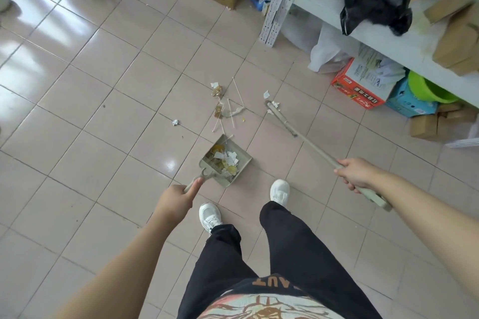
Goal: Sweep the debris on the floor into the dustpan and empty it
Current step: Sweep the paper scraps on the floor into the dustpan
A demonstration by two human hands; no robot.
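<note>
My left grip [178, 198] clamps the dustpan [225, 160] handle; my right grip [356, 173] clamps the broom [305, 137], debris [223, 109] between them.

My left hand [174, 199] covers the beige dustpan's handle end. Past my right hand [356, 173], the small white paper scraps [274, 104] hide the grey broom head's [281, 118] tip; bristles unresolved.

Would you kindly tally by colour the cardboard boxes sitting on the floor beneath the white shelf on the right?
Red box: 1
Blue box: 1
Plain brown boxes: at least 1; the stack is partly hidden, so I cannot tell how many.
Total: at least 3
</note>
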